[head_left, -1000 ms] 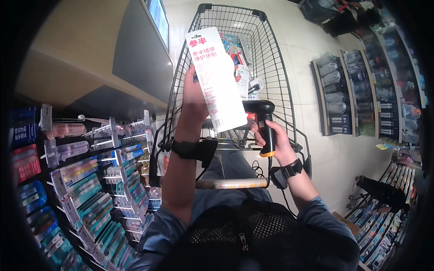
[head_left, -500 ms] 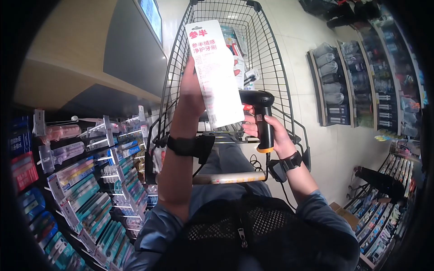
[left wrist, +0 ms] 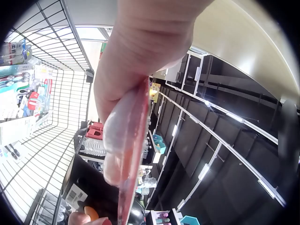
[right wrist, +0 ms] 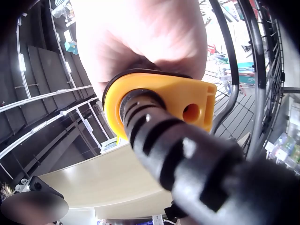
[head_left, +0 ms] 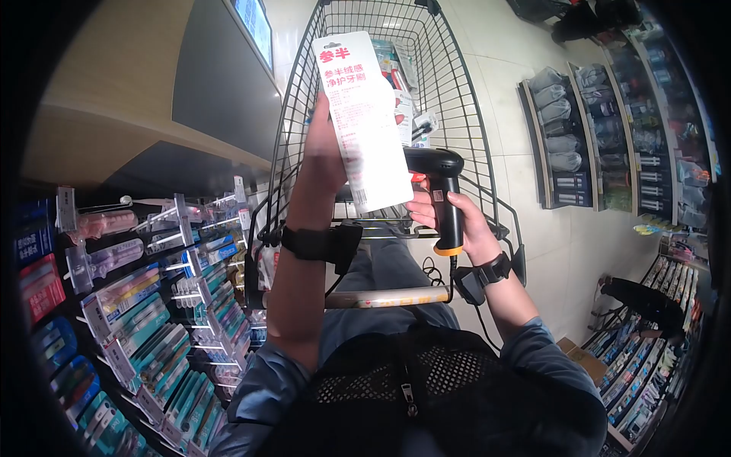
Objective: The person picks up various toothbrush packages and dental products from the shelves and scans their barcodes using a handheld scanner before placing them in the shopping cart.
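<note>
My left hand [head_left: 326, 152] holds a white toothbrush pack [head_left: 367, 129] with pink print, its printed back turned up above the cart. In the left wrist view the pack [left wrist: 133, 140] appears edge-on, pinched by the left hand [left wrist: 145, 47]. My right hand [head_left: 472, 228] grips the handle of a black scanner [head_left: 448, 202], whose head is close to the pack's lower right edge. The right wrist view shows the scanner's orange base [right wrist: 164, 93] with its black cable [right wrist: 187, 154], below the right hand [right wrist: 145, 37].
A wire shopping cart [head_left: 487, 156] holds several packaged items [head_left: 403, 76] beyond the pack. Toothbrush racks [head_left: 145, 312] line the left, below a wooden counter [head_left: 99, 91] with a screen [head_left: 255, 30]. Shelves [head_left: 567, 145] of goods stand at right.
The pack and the left hand moved slightly up and left in the head view, then stayed nearly still. The scanner shifted slightly up with the right hand.
</note>
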Demonstrator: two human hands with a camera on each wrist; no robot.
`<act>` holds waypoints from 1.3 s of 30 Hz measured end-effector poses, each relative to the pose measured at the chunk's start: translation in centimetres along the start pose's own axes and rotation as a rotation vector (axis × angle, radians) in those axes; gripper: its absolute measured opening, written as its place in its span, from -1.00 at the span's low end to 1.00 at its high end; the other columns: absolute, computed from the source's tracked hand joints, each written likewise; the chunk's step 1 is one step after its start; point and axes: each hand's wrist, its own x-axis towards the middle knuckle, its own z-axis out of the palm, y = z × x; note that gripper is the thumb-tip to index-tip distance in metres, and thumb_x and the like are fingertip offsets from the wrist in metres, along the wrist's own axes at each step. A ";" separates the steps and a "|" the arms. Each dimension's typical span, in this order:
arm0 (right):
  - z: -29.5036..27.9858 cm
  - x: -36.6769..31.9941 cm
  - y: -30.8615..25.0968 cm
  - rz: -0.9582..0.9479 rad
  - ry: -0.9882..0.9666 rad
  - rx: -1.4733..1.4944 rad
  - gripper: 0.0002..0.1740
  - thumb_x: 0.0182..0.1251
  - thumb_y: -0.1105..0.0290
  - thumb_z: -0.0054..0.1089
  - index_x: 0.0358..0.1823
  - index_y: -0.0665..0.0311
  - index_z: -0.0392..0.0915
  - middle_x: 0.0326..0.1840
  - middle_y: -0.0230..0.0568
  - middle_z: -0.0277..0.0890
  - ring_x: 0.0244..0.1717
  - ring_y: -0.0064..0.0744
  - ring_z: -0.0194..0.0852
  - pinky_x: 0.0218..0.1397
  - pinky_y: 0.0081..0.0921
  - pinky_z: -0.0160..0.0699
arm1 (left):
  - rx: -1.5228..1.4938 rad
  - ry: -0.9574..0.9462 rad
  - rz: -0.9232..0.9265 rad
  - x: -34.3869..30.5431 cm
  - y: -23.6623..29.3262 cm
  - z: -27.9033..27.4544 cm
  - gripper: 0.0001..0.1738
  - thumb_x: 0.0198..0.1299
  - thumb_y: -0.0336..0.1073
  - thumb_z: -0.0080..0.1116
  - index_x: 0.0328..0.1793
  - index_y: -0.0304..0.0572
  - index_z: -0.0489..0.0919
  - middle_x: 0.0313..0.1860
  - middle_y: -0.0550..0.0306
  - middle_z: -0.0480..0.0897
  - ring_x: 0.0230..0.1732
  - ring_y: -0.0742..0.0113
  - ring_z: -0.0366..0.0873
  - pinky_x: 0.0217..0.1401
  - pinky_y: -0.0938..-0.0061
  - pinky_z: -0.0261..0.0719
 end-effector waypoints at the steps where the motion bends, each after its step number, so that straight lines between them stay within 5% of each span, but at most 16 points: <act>1: 0.0 0.0 0.0 0.000 0.000 -0.001 -0.38 0.20 0.26 -0.07 0.22 0.46 0.05 0.13 0.28 0.19 0.15 0.08 0.25 0.25 -0.16 0.24 | 0.000 0.000 0.001 0.0 -0.2 -0.3 -0.27 0.27 0.16 -0.63 0.30 -0.30 0.09 0.17 -0.16 0.33 0.14 -0.05 0.33 0.16 0.15 0.31; 3: -0.1 0.1 -0.1 -0.005 -0.062 0.046 -0.50 0.27 0.29 -0.13 0.15 0.44 0.10 0.13 0.31 0.19 0.20 0.07 0.20 0.27 -0.18 0.20 | 0.965 -0.092 0.299 0.0 -0.6 -0.6 -0.29 0.29 0.14 -0.63 0.30 -0.31 0.10 0.17 -0.15 0.34 0.13 -0.04 0.34 0.17 0.15 0.29; 4: -0.1 0.1 -0.1 -0.004 -0.062 0.045 -0.50 0.27 0.29 -0.13 0.15 0.44 0.10 0.13 0.31 0.19 0.20 0.07 0.20 0.27 -0.18 0.20 | 0.965 -0.091 0.300 0.0 -0.6 -0.6 -0.29 0.29 0.14 -0.63 0.30 -0.31 0.10 0.17 -0.15 0.34 0.13 -0.04 0.34 0.17 0.15 0.29; 6: -0.2 0.0 0.0 -0.007 -0.058 0.047 -0.50 0.27 0.29 -0.13 0.15 0.44 0.09 0.14 0.31 0.18 0.20 0.06 0.19 0.28 -0.19 0.20 | -0.055 0.049 0.013 0.1 -0.4 -0.2 -0.32 0.30 0.11 -0.61 0.30 -0.31 0.10 0.17 -0.14 0.34 0.13 -0.02 0.34 0.18 0.16 0.27; 16: -0.1 0.0 -0.1 -0.011 -0.063 0.049 -0.51 0.27 0.30 -0.14 0.15 0.44 0.10 0.16 0.30 0.16 0.21 0.05 0.19 0.28 -0.21 0.20 | -0.038 0.039 -0.003 0.0 -0.2 -0.2 -0.37 0.31 0.05 -0.56 0.29 -0.31 0.13 0.16 -0.11 0.35 0.14 0.02 0.34 0.21 0.21 0.25; 18: -0.1 -0.1 -0.1 -0.011 -0.038 0.045 -0.51 0.26 0.31 -0.13 0.14 0.45 0.10 0.17 0.30 0.14 0.22 0.05 0.18 0.29 -0.23 0.18 | -0.246 0.031 -0.074 0.1 0.1 0.2 -0.39 0.32 0.03 -0.57 0.28 -0.29 0.14 0.14 -0.09 0.37 0.12 0.06 0.36 0.19 0.23 0.29; 31: 0.7 -0.1 -0.3 -0.045 -0.016 0.003 -0.50 0.25 0.29 -0.10 0.14 0.44 0.10 0.16 0.31 0.17 0.21 0.05 0.19 0.30 -0.23 0.17 | -0.085 0.037 -0.082 0.2 -0.1 0.2 -0.39 0.33 0.05 -0.60 0.26 -0.25 0.18 0.09 -0.03 0.42 0.05 0.14 0.43 0.11 0.26 0.39; 34: 0.9 -0.3 -0.4 -0.062 0.083 -0.082 -0.42 0.19 0.24 -0.08 0.16 0.45 0.10 0.01 0.21 0.31 0.03 -0.07 0.39 0.12 -0.31 0.39 | -0.164 0.036 -0.049 0.2 0.1 -0.4 -0.40 0.33 0.04 -0.59 0.26 -0.26 0.18 0.10 -0.03 0.41 0.07 0.12 0.41 0.12 0.24 0.37; 36: 0.0 -0.3 -0.6 -0.086 0.008 -0.083 -0.47 0.16 0.22 0.00 0.08 0.36 0.15 -0.10 0.16 0.39 -0.27 -0.19 0.55 -0.16 -0.46 0.58 | -0.078 0.174 0.059 0.2 0.3 -0.4 -0.40 0.33 0.03 -0.59 0.26 -0.26 0.16 0.14 -0.04 0.37 0.11 0.10 0.37 0.16 0.22 0.33; 37: -0.1 -0.4 -0.6 -0.082 0.007 -0.086 -0.47 0.16 0.22 0.00 0.08 0.36 0.15 -0.10 0.16 0.39 -0.27 -0.19 0.55 -0.16 -0.46 0.58 | -0.081 0.176 0.062 0.1 0.5 -0.3 -0.40 0.33 0.03 -0.59 0.26 -0.26 0.16 0.14 -0.04 0.37 0.11 0.10 0.37 0.16 0.22 0.33; 39: 0.2 -0.6 -0.6 -0.146 -0.075 -0.172 -0.43 0.11 0.17 0.05 0.07 0.34 0.14 -0.21 0.10 0.43 -0.52 -0.29 0.55 -0.46 -0.59 0.55 | 0.101 0.257 0.162 -0.1 0.7 -0.1 -0.40 0.32 0.03 -0.60 0.28 -0.26 0.13 0.17 -0.04 0.34 0.15 0.09 0.33 0.18 0.20 0.30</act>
